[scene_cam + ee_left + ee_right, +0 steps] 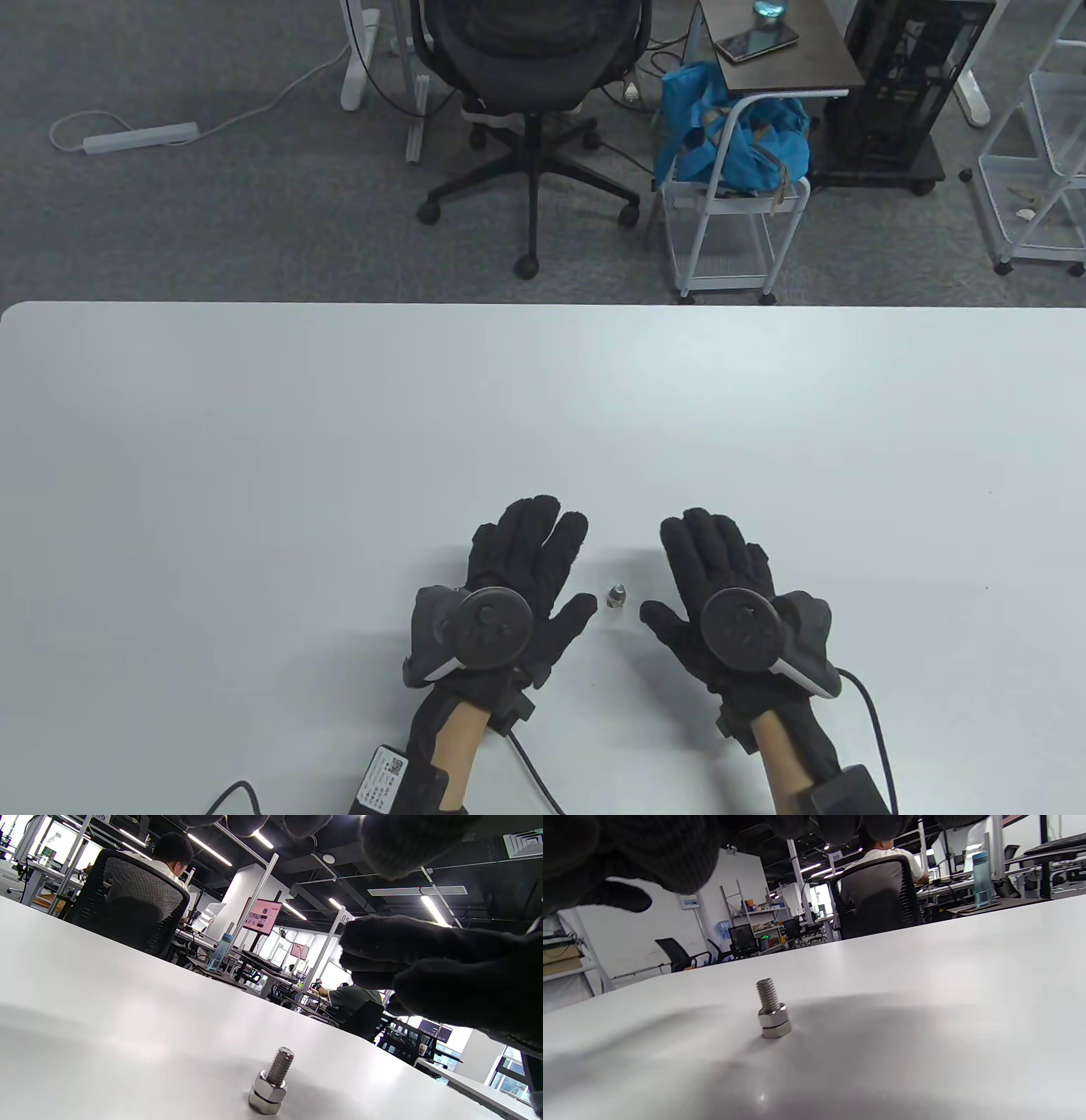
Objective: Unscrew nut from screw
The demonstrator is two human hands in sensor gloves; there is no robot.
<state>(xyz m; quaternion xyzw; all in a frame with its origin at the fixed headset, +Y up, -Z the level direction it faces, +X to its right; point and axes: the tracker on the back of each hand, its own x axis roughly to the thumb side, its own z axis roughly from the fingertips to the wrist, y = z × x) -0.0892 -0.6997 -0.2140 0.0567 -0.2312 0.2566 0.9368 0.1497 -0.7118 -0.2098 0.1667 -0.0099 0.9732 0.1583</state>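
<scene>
White matte table [254,475], rounded corner; open office beyond: grey carpet, black mesh chair [530,51], blue bag [747,136]. One steel screw [280,1065] stood head-down, threaded shank up, one hex nut [268,1088] low on it, between hands, untouched. Left hand [522,586], right hand [721,586]: black knit gloves, fingers spread flat, holding nothing.

I see grey carpet floor [212,221] past the white table [254,407]. Black mesh office chair [530,76], blue bag [730,140] on a white cart [730,229], power strip [140,136]. Wrist views: ceiling strip lights [210,851], pink monitor [262,916], white shelving [755,921].
</scene>
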